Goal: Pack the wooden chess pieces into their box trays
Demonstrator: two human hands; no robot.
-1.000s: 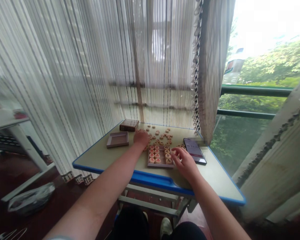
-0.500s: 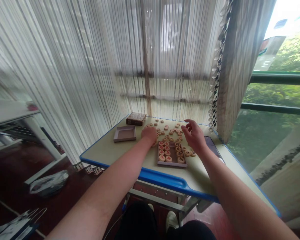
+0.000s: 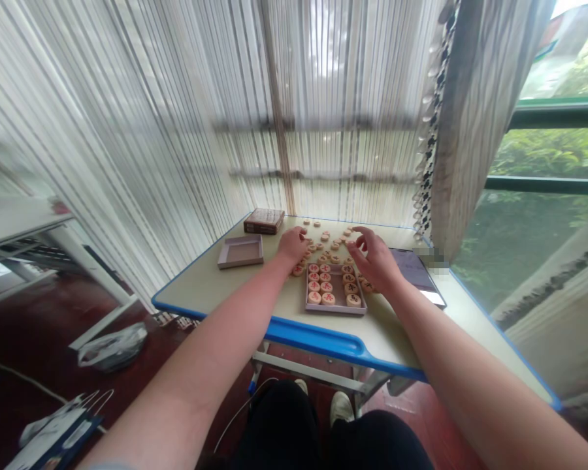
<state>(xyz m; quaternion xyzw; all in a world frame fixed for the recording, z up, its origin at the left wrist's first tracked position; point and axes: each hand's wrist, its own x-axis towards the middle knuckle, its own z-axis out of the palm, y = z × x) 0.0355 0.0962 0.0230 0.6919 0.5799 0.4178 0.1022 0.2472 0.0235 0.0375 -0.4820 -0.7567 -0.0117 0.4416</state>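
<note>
Round wooden Chinese chess pieces (image 3: 325,254) lie scattered across the table, between and beyond my hands. My left hand (image 3: 293,245) is low over the left side of the scatter, fingers bent and slightly apart, with no piece visible in them. On the other side, my right hand (image 3: 375,260) hovers by pieces at the right, its thumb and curved fingers apart. In front of both hands sits a shallow box tray (image 3: 336,309). Red-marked pieces (image 3: 326,287) fill two columns at its left, and dark-marked pieces (image 3: 353,300) line its right side.
A shallow box lid (image 3: 241,262) lies left of the scatter, with a brown box (image 3: 264,220) behind it. On the right a dark flat device (image 3: 416,274) rests beside my right forearm. The table (image 3: 191,287) has a blue rim; a striped curtain (image 3: 343,163) hangs behind.
My left hand has shifted slightly away from me, and its fingers now show more apart. My right hand has come down and inward toward the pieces. The view has tilted a little.
</note>
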